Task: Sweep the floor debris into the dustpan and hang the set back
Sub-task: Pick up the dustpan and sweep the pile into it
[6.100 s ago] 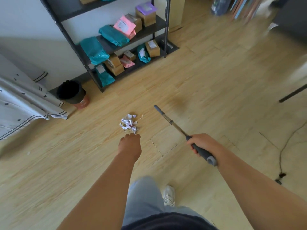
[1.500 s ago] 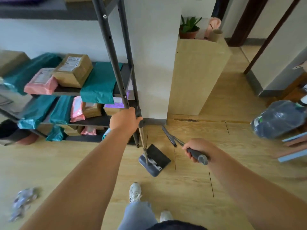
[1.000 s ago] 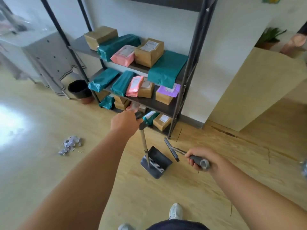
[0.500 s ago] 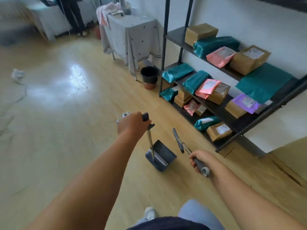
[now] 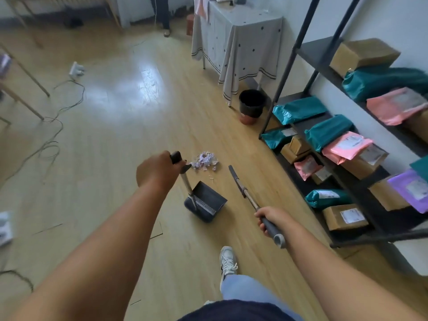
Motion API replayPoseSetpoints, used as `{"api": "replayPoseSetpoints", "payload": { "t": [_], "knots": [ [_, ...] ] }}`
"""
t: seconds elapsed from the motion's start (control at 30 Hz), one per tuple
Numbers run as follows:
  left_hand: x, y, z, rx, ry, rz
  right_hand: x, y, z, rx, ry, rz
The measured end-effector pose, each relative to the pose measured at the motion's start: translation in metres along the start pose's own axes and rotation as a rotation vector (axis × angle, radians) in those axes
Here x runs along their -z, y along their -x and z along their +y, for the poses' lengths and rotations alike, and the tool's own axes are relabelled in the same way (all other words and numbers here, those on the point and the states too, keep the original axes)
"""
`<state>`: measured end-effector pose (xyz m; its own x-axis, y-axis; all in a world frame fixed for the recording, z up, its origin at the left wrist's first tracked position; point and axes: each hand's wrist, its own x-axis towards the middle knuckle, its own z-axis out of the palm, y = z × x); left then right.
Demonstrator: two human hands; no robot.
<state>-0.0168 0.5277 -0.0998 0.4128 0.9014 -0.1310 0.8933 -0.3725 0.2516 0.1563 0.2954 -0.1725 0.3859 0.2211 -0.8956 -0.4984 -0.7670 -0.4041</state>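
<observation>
A small heap of crumpled paper debris (image 5: 204,160) lies on the wooden floor ahead of me. My left hand (image 5: 155,170) grips the top of the long-handled dark dustpan (image 5: 206,203), whose pan hangs just short of the heap, mouth facing it. My right hand (image 5: 268,216) is closed on the grey grip of the broom (image 5: 240,186). The broom's narrow head points forward, to the right of the debris and apart from it.
A black shelf rack (image 5: 335,158) with parcels and mailer bags runs along the right. A black bin (image 5: 252,107) stands beyond the debris beside a cloth-covered table (image 5: 236,40). Cables (image 5: 53,126) trail across the floor at left. My shoe (image 5: 228,260) is below the dustpan.
I have turned away from the rack toward the room, carrying dustpan and broom. The debris heap, earlier hidden behind my left hand, now shows just beyond the dustpan.
</observation>
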Motion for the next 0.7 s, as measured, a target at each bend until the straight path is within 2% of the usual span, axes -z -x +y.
{"api": "replayPoseSetpoints", "payload": {
  "t": [0.37, 0.7],
  "knots": [
    [0.002, -0.115, -0.01, 0.113, -0.025, 0.009, -0.014, -0.073, -0.117, -0.016, 0.104, 0.019],
    [0.014, -0.219, -0.039, -0.042, -0.134, -0.033, -0.073, -0.09, -0.164, -0.055, 0.027, 0.067]
  ]
}}
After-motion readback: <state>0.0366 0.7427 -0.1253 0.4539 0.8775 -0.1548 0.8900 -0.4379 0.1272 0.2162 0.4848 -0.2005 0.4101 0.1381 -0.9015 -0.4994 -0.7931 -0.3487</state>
